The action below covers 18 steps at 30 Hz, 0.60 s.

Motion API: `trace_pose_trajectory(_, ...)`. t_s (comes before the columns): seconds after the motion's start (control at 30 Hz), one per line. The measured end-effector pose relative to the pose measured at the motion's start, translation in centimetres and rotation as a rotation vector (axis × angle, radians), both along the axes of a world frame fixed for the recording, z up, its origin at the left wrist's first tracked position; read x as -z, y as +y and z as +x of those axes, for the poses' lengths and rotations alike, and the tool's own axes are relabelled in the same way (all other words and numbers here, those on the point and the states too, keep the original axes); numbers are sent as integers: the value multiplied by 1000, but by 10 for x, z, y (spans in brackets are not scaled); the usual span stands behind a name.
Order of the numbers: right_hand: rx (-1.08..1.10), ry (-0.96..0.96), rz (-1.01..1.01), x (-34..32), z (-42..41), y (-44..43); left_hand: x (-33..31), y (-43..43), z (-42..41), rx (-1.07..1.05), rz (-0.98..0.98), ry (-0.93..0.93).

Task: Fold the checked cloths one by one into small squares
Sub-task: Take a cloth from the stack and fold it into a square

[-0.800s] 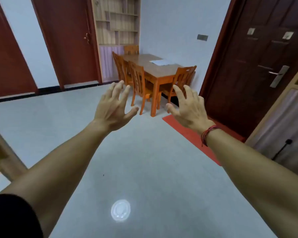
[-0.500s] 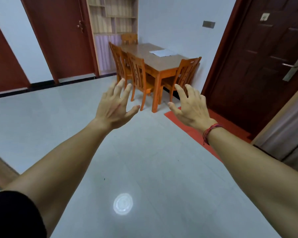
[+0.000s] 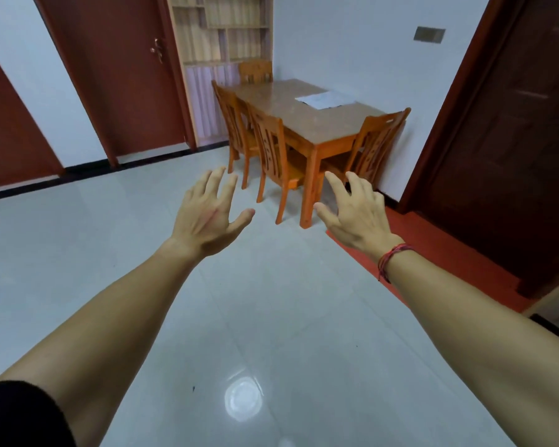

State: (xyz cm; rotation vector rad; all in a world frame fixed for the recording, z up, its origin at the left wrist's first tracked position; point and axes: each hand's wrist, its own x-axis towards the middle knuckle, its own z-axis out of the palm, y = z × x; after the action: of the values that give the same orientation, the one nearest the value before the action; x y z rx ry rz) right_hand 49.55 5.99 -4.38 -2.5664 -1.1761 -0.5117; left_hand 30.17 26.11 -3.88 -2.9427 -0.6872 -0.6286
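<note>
My left hand (image 3: 207, 217) and my right hand (image 3: 352, 211) are stretched out in front of me over the pale tiled floor, fingers spread, holding nothing. A red string bracelet (image 3: 392, 261) circles my right wrist. No checked cloth is recognisable in view. A flat pale sheet or cloth (image 3: 325, 100) lies on the far end of the wooden dining table (image 3: 307, 124); it is too small and blurred to tell its pattern.
Wooden chairs (image 3: 271, 150) stand around the table ahead. A red mat (image 3: 439, 253) lies on the floor before the dark door (image 3: 504, 140) at right. Red-brown doors (image 3: 120, 75) and a shelf unit (image 3: 223, 33) line the far wall. Glossy floor (image 3: 78, 237) spreads to the left.
The view has moved closer to the table and tilted, so the table sits lower and larger. Both hands stay spread and empty, the right hand now in front of the table leg.
</note>
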Motion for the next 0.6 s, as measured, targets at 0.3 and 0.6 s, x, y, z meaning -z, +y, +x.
trace_pose_trajectory(0.3, -70, 25, -17, -10, 117, 102, -5, 83, 113, -44, -17, 8)
trace_pose_trajectory(0.6, -74, 72, -33, 16, 199, 218, 14, 194, 198, -42, -35, 10)
